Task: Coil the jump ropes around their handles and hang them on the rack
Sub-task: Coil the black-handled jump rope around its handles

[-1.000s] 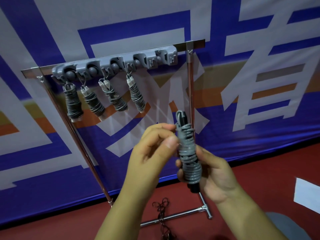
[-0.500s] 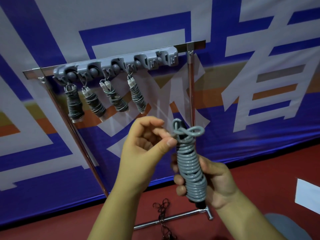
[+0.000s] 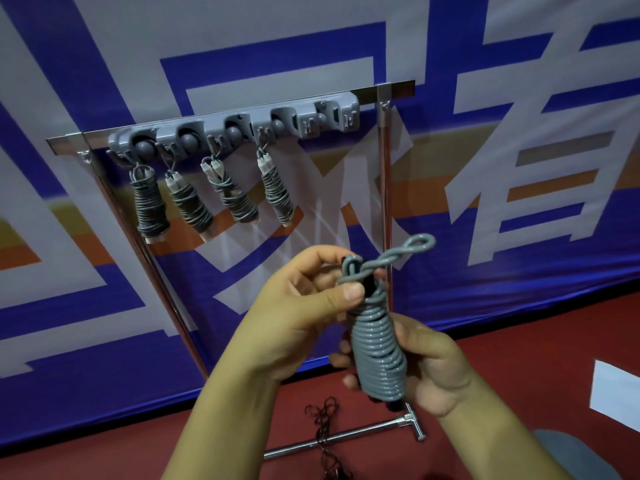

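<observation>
A grey jump rope (image 3: 379, 355) is coiled tightly round its black handles and stands upright in front of me. My right hand (image 3: 426, 368) grips the lower coil from behind. My left hand (image 3: 304, 299) pinches the rope at the top of the coil, thumb on the front. From there a twisted loop of rope (image 3: 408, 251) sticks out up and to the right. Above hangs the grey hook rack (image 3: 311, 119) on a metal bar. Several coiled ropes (image 3: 149, 206) hang from its left hooks; the rightmost hooks are bare.
The rack stands on a metal frame with an upright post (image 3: 385, 188) just behind the held rope and a foot bar (image 3: 346, 441) on the red floor. A dark tangled rope (image 3: 323, 420) lies by the foot bar. A blue and white banner (image 3: 519, 133) fills the background.
The loop at the top of the coil has been drawn out and twisted into a longer stalk pointing up and right. Both hands keep their hold on the rope.
</observation>
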Demonstrator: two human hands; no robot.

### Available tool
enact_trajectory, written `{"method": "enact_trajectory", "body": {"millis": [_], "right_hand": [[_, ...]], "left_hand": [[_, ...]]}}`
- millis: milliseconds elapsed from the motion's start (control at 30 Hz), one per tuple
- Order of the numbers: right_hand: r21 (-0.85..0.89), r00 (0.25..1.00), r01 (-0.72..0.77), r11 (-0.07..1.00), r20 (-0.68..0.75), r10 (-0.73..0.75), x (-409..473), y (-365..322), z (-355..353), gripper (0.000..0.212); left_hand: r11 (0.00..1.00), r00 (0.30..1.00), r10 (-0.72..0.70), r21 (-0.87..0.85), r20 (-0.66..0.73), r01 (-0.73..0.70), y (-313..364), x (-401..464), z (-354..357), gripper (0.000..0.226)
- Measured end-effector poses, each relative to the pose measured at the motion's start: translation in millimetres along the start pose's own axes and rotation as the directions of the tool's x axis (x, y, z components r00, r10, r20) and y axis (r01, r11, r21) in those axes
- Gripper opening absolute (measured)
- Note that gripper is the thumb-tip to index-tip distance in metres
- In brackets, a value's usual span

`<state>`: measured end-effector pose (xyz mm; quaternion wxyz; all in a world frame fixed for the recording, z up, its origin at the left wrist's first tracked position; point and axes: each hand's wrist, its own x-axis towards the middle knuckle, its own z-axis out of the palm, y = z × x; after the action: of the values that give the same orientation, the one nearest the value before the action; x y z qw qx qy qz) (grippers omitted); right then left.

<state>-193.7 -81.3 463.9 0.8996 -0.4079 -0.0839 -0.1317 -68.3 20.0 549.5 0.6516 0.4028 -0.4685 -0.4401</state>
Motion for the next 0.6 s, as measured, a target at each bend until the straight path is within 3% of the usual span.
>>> {"method": "enact_trajectory", "body": {"millis": [100, 167, 233, 333, 467, 600], "right_hand": [[-0.112, 0.948, 0.04, 0.993, -0.31, -0.073, 4, -4, 5, 0.054], [-0.291, 0.881, 0.049, 0.955, -0.437, -0.179, 9, -6, 11, 0.043], [-0.456, 0.86, 0.061, 0.888, -0.428, -0.278, 14, -9, 24, 0.035], [-0.585, 0.867, 0.071, 0.808, -0.364, -0.34, 18, -15, 38, 0.041], [-0.458, 0.935, 0.082, 0.885, -0.272, -0.227, 28, -30, 41, 0.06], [-0.337, 0.979, -0.018, 0.941, -0.195, -0.052, 32, -35, 47, 0.045]], "left_hand": [[0.968, 0.959, 0.138, 0.239, -0.249, -0.077, 0, 3, 4, 0.026], [0.927, 0.929, 0.198, 0.367, -0.312, -0.074, -4, 4, 10, 0.024], [0.914, 0.907, 0.227, 0.4, -0.355, -0.072, -9, 5, 13, 0.023], [0.94, 0.876, 0.249, 0.322, -0.414, -0.116, -9, 7, 10, 0.02], [0.957, 0.894, 0.234, 0.251, -0.382, -0.144, 1, 9, 12, 0.031], [0.976, 0.88, 0.212, 0.129, -0.425, -0.173, 10, 10, 9, 0.036]]}}
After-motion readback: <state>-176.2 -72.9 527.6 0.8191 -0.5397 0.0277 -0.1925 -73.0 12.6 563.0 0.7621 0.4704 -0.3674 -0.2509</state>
